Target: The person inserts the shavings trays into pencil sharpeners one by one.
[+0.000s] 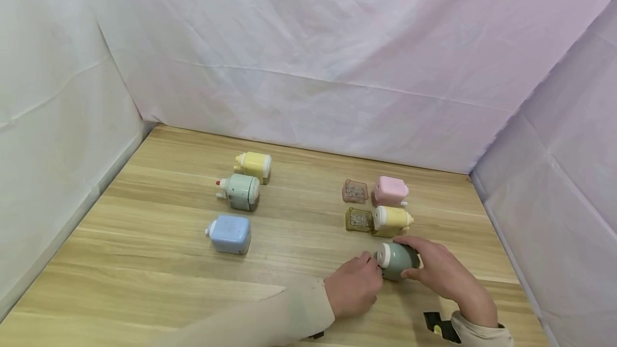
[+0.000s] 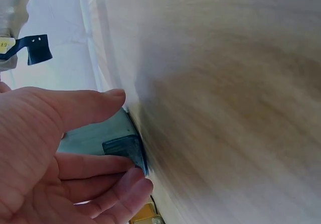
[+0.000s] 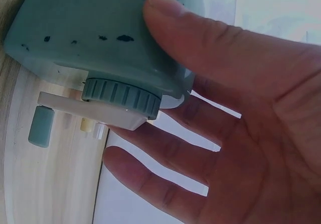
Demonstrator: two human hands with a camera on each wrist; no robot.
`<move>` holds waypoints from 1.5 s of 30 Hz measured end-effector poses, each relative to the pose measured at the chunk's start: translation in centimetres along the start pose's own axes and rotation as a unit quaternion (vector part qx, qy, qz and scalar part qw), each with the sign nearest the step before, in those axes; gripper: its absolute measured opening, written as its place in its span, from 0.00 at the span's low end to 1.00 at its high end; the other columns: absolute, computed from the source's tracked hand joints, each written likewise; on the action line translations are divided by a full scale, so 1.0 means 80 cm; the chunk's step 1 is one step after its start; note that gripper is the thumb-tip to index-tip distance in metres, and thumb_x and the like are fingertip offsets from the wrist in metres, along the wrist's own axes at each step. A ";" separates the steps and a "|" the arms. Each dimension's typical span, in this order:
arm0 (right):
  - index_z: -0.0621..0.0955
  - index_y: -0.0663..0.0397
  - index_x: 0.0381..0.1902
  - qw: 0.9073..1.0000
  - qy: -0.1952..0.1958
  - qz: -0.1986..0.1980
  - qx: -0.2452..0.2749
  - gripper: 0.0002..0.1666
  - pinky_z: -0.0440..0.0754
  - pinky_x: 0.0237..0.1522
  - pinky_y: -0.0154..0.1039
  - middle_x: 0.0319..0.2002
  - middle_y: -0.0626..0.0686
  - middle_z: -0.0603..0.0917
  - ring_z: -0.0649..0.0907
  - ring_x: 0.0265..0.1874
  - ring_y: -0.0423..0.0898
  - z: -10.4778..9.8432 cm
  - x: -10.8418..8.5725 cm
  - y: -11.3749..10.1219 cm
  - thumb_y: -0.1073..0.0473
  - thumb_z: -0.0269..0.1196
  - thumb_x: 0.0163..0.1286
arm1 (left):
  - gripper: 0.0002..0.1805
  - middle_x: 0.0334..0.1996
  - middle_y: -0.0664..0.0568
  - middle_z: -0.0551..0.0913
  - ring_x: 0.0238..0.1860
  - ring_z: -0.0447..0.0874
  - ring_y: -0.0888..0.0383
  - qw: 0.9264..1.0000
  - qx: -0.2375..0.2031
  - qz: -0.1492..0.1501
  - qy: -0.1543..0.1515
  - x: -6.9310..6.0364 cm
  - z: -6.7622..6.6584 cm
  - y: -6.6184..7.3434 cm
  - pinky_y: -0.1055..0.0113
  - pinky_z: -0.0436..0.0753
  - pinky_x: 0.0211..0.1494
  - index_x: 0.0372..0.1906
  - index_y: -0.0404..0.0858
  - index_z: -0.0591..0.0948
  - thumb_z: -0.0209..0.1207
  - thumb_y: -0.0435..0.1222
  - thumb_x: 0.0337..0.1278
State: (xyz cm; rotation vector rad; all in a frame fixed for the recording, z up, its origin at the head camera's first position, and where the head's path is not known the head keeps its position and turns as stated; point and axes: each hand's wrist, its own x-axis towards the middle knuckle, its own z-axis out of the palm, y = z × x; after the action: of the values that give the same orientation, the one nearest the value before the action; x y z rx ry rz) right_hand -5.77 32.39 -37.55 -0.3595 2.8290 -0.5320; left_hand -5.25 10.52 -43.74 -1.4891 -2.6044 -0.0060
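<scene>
A green pencil sharpener [image 1: 399,261] lies on its side near the right front of the table. My right hand [image 1: 445,272] grips its body, thumb on one side and fingers round the other; the right wrist view shows the thumb on the green body [image 3: 100,23] beside the white crank [image 3: 75,107]. At the sharpener's left end is my left hand [image 1: 354,287]. In the left wrist view its fingers [image 2: 108,184] touch or nearly touch the dark translucent drawer [image 2: 123,146], while the thumb stands apart. Contact there is partly hidden.
Behind are a yellow sharpener [image 1: 395,218] and a pink one [image 1: 391,190], beside drawers of shavings [image 1: 359,220], [image 1: 355,191]. On the left lie blue [image 1: 231,233], pale green [image 1: 242,191] and yellow [image 1: 256,165] sharpeners. Curtains [image 1: 308,106] border the table.
</scene>
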 end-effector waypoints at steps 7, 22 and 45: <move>0.83 0.58 0.66 1.000 0.000 -0.002 -0.005 0.38 0.85 0.57 0.62 0.62 0.62 0.87 0.87 0.58 0.61 0.001 0.000 -0.002 0.62 0.83 0.57 | 0.18 0.49 0.57 0.87 0.43 0.77 0.63 0.999 -0.029 -0.009 -0.034 0.000 0.000 -0.004 0.75 0.79 0.40 0.52 0.43 0.88 0.68 0.51 0.70; 0.81 0.61 0.68 1.000 -0.018 -0.002 -0.006 0.41 0.85 0.57 0.62 0.62 0.63 0.87 0.86 0.58 0.62 -0.006 -0.002 -0.004 0.63 0.83 0.57 | 0.13 0.42 0.58 0.86 0.42 0.78 0.61 0.999 -0.029 -0.029 -0.016 -0.008 -0.006 -0.029 0.72 0.78 0.38 0.49 0.47 0.89 0.69 0.50 0.69; 0.75 0.59 0.75 0.995 0.057 -0.031 -0.080 0.40 0.79 0.64 0.73 0.70 0.69 0.79 0.79 0.68 0.72 -0.080 0.030 -0.024 0.52 0.75 0.71 | 0.29 0.62 0.45 0.84 0.58 0.83 0.51 0.975 -0.138 -0.176 0.013 0.022 -0.024 -0.102 0.62 0.87 0.61 0.70 0.35 0.78 0.68 0.46 0.74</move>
State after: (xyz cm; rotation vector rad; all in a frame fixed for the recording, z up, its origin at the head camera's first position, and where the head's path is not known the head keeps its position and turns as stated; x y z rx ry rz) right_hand -9.42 32.08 -31.47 -0.4630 2.9887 -0.3499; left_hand -12.91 7.72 -41.08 -1.0594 -2.9002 -0.4366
